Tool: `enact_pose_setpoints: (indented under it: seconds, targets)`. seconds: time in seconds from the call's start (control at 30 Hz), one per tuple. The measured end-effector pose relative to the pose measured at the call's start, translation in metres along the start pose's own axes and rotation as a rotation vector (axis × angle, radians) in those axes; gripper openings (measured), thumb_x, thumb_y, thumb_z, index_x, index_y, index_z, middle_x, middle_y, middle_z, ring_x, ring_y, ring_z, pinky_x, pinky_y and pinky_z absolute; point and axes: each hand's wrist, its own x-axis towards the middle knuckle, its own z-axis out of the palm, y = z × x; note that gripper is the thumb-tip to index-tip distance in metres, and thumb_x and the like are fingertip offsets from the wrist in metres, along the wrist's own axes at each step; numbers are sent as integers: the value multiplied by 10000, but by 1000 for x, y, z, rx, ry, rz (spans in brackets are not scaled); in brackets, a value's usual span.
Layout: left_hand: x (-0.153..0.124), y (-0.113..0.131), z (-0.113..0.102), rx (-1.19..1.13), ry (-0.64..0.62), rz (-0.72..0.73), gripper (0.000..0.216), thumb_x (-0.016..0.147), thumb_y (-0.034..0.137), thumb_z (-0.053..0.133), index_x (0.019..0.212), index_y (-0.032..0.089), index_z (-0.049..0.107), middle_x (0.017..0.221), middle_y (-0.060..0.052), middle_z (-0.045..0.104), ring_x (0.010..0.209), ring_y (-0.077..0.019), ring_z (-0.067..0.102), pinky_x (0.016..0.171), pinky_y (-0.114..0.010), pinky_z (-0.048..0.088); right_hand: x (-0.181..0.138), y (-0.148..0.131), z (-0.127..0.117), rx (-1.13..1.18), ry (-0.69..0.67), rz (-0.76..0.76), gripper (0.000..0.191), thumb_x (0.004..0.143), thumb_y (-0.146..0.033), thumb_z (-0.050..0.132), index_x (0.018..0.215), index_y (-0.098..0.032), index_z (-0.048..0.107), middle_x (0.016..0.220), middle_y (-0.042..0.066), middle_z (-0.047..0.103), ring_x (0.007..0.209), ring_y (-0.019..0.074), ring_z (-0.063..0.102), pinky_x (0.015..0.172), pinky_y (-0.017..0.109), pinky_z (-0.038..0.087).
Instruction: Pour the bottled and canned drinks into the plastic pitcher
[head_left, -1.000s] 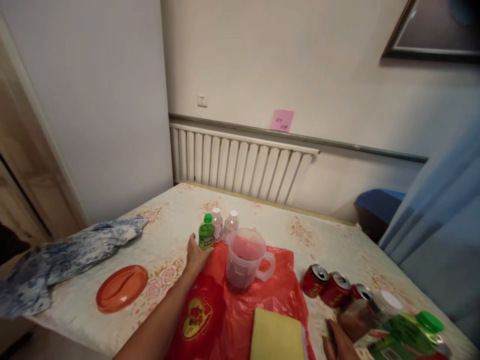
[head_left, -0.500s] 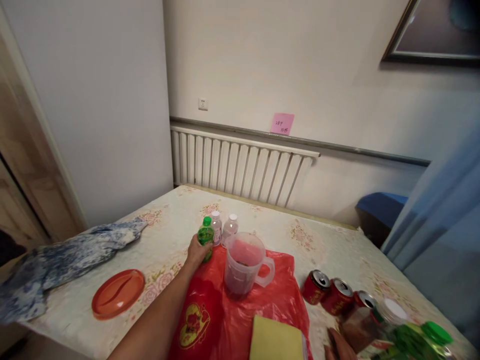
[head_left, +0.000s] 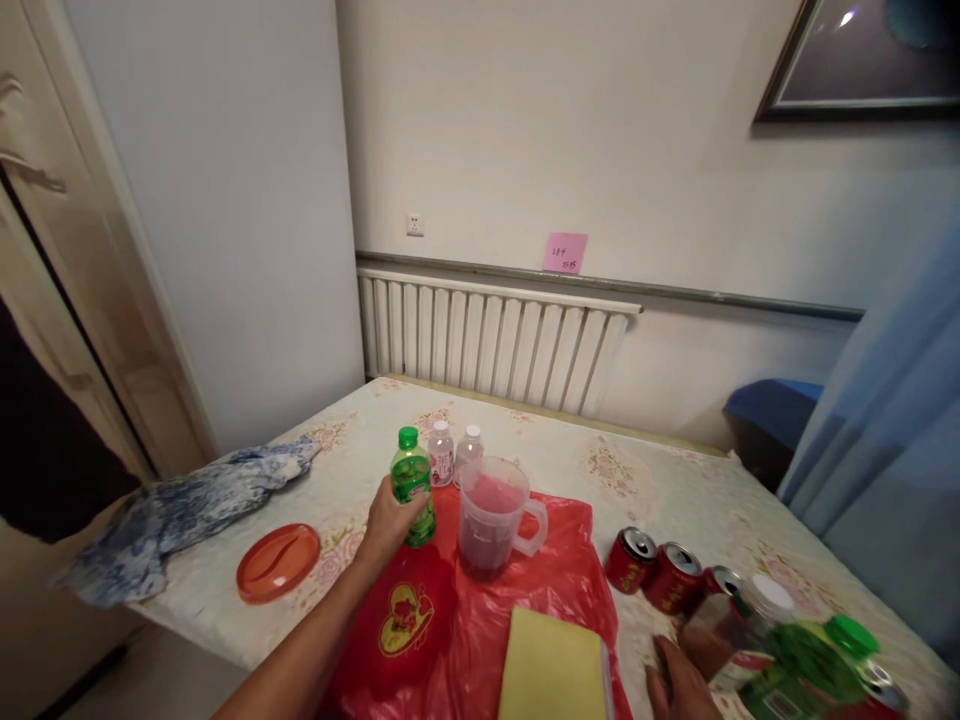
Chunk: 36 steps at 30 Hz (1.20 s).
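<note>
My left hand (head_left: 394, 512) is wrapped round a green-labelled plastic bottle (head_left: 412, 482) with a green cap, upright at the far left edge of the red plastic bag (head_left: 559, 560). Just beyond it stand two small clear bottles (head_left: 441, 455) with white caps. A translucent measuring jug (head_left: 487, 535) with a handle sits on the bag to the right. Low at the right, my right hand (head_left: 681, 685) rests by the table, fingers extended and seemingly holding nothing, partly cut off by the frame. Nearest it are a clear white-capped bottle (head_left: 716, 635) and red drink cans (head_left: 671, 580).
A yellow notebook (head_left: 555, 665) and a red lobed item with a gold heart (head_left: 405, 620) lie in front. At the left are an orange-red lid (head_left: 277, 563) and a blue-white cloth (head_left: 202, 505). Another green bottle (head_left: 810, 665) stands at the far right.
My left hand has brought the green bottle slightly nearer and leftward, away from the two small bottles. The view has shifted a little. My right hand stays near the cans.
</note>
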Motion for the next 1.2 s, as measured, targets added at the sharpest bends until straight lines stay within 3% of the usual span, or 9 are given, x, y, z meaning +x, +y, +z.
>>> enact_pose_setpoints:
  seconds: [0.17, 0.33, 0.5, 0.57, 0.77, 0.9, 1.03, 1.2]
  targets:
    - [-77, 28, -11, -17, -68, 19, 386, 687, 274, 671, 1056, 181, 606, 961, -51, 727, 885, -242, 695, 793, -337, 536, -4, -4, 0, 32, -10, -5, 498, 843, -444, 419, 1186, -124, 586, 1276, 219, 633, 1204, 323, 601, 1061, 465, 448]
    - [-142, 35, -3, -36, -203, 7, 477, 648, 203, 661, 1122, 180, 608, 1046, -66, 730, 966, -247, 686, 836, -316, 518, -11, -15, -8, 104, 13, 20, 557, 830, -478, 405, 1202, -106, 588, 1290, 211, 621, 1232, 320, 576, 1084, 464, 420]
    - [-187, 32, 8, -65, -329, -12, 503, 640, 174, 642, 1142, 166, 596, 1046, -69, 713, 976, -261, 659, 858, -343, 508, -10, -47, -33, 248, -18, 253, 615, 771, -531, 434, 1169, -100, 620, 1248, 219, 654, 1153, 345, 629, 1023, 465, 469]
    - [-199, 33, 12, -79, -368, -21, 520, 633, 150, 637, 1150, 171, 586, 1074, -69, 701, 999, -254, 649, 885, -349, 499, -6, -72, -48, 374, -42, 285, 602, 742, -543, 481, 1135, -117, 644, 1164, 202, 700, 1074, 328, 674, 973, 439, 508]
    - [-222, 35, 20, -5, -444, -9, 497, 622, 126, 634, 1116, 167, 595, 1096, -72, 677, 1062, -251, 622, 943, -357, 466, -2, -177, -102, 762, -244, 37, 511, 737, -435, 637, 1167, -158, 644, 1013, 111, 741, 870, 254, 703, 817, 382, 559]
    - [-231, 33, 21, 39, -466, 54, 516, 626, 142, 643, 1139, 176, 597, 1089, -79, 669, 1056, -267, 620, 943, -376, 465, -10, -232, -129, 823, -338, -128, 480, 758, -380, 652, 1191, -174, 628, 1009, 73, 711, 696, 160, 632, 683, 301, 535]
    - [-238, 27, 20, 23, -508, 115, 417, 643, 151, 614, 1058, 187, 620, 1020, -76, 669, 986, -267, 632, 868, -364, 495, -19, -255, -140, 721, -326, -286, 480, 773, -318, 663, 1238, -204, 617, 1010, 43, 674, 688, 129, 586, 658, 266, 503]
    - [-244, 20, 19, 18, -527, 125, 411, 628, 130, 605, 1033, 201, 612, 1008, -69, 666, 961, -265, 630, 849, -358, 496, -24, -257, -143, 598, -333, -379, 342, 814, -255, 644, 1153, -214, 673, 938, 43, 649, 728, 155, 577, 698, 291, 474]
